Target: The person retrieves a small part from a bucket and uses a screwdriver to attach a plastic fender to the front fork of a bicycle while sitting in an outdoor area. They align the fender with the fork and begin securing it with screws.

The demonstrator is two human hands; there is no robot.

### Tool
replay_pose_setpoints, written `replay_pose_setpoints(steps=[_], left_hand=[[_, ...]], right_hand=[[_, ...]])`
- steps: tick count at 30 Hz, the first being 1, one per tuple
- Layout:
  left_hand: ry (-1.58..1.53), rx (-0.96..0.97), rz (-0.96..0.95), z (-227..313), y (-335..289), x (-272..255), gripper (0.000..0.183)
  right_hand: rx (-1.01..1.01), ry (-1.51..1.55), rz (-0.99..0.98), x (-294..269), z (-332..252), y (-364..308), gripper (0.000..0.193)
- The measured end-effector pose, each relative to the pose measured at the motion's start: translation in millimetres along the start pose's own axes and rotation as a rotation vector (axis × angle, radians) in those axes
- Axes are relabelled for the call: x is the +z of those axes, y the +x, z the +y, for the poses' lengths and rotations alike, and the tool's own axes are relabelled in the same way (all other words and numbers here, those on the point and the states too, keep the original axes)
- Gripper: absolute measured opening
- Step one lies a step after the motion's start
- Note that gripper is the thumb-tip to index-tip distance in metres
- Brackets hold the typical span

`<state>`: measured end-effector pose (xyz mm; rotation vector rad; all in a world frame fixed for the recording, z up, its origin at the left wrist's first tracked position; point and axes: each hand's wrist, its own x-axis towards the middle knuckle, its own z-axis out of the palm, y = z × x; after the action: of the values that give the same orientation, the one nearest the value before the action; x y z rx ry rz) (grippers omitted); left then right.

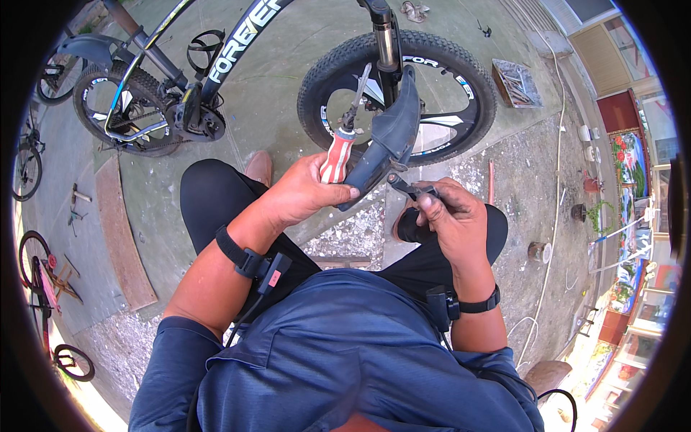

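My left hand (308, 186) is closed around a screwdriver (336, 157) with a red-and-white striped handle, its shaft pointing up and away. The same hand grips the near end of a black plastic mudguard (394, 126), its thumb pressed on top. Just right of that end, my right hand (453, 216) pinches a small black bracket (407, 186) between thumb and fingers. A narrow gap seems to lie between bracket and mudguard. Beyond them stands the bicycle's front wheel (469, 85), with a knobbly tyre and dark spokes. The mudguard partly covers the wheel and the fork (386, 47).
The bicycle frame (241, 43) stretches to the far left, ending at its rear wheel (137, 108). A tray of tools (517, 84) lies on the ground right of the front wheel. Further right runs a pale hose (560, 144). More bicycles (43, 277) stand at the left edge.
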<state>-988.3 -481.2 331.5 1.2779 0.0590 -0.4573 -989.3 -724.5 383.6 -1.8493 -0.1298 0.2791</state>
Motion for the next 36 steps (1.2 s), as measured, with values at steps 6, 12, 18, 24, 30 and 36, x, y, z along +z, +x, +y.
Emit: replay_pose_setpoints(steps=[6,12,18,24,30,36], left_hand=[[0.048,0.023,-0.023,-9.1,3.4,-6.2,0.035],[0.044,0.032,-0.031,-4.6,1.6,-4.6,0.035],[0.009,-0.004,-0.007,1.3,-0.9,-0.1,0.028],[0.034,-0.013,-0.002,2.2,-1.0,0.7,0.028],[0.053,-0.033,-0.032,-2.7,1.4,-2.7,0.031],[0.081,0.030,-0.029,-5.8,1.6,-2.6,0.035]], right_hand=[[0.286,0.586,0.220,-2.5,16.8,10.4,0.025],[0.343,0.745,0.224,-4.3,23.8,14.8,0.021],[0.362,0.802,0.206,-6.1,25.7,16.4,0.022],[0.375,0.814,0.202,-6.2,24.8,17.2,0.021],[0.323,0.780,0.150,-6.3,29.0,20.9,0.019],[0.311,0.777,0.129,-4.8,28.5,26.3,0.019]])
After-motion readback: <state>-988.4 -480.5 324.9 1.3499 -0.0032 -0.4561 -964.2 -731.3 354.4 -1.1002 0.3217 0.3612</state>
